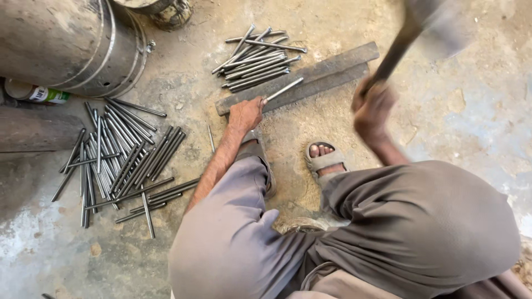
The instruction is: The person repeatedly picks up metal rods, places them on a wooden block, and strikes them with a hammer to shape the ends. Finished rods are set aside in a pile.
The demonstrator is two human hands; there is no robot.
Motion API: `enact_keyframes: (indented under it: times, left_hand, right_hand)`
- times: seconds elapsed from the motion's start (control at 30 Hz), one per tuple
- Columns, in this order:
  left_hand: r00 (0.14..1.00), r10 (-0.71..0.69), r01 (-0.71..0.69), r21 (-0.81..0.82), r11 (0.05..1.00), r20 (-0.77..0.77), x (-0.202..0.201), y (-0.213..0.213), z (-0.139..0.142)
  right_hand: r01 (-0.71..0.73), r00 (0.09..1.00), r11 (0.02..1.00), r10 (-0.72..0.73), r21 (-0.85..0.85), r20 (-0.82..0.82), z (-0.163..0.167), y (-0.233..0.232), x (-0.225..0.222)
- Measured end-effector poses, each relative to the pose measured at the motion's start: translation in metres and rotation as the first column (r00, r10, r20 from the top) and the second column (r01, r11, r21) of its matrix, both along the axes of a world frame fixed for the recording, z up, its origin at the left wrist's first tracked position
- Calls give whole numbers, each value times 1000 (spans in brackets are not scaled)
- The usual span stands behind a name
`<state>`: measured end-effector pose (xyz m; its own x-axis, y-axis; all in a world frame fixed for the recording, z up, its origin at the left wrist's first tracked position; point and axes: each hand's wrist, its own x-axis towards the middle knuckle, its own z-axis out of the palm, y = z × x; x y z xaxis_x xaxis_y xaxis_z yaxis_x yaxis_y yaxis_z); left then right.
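I see a dusty concrete floor (471, 116), pale and stained, with sand scattered near its middle. At the upper left a large metal drum (72, 41) lies on its side, ribbed bands around its rim. Just beside it, lower left, a small can with a green and white label (36, 93) rests against a dark, heavy block (33, 130). Below the drum, a loose heap of grey steel rods (119, 158) fans across the floor, many crossing one another. A smaller, tidier bundle of rods (257, 58) lies at the upper middle. A grey sandal (324, 160) sits on the sand.
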<state>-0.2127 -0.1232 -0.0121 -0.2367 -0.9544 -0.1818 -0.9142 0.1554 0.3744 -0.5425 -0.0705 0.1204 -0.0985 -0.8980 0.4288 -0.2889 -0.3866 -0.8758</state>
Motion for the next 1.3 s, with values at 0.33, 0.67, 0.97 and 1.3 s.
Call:
enact_keyframes:
  times: [0.33, 0.67, 0.97, 1.3]
  left_hand:
    - [998, -50, 51, -9, 999, 42, -2, -10, -12]
    - [987, -135, 154, -676, 721, 81, 2, -2, -8]
    - [1000, 11, -11, 49, 999, -7, 1, -1, -5]
    - [1000, 0, 0, 7, 1000, -17, 1, 0, -17]
  right_hand:
    - [-324, 902, 926, 242, 192, 357, -8, -27, -17]
    - [138, 945, 813, 62, 566, -320, -57, -11, 11]
    - [108, 955, 961, -29, 256, -295, -70, 6, 9]
    - [145, 972, 897, -50, 417, -229, -93, 5, -12]
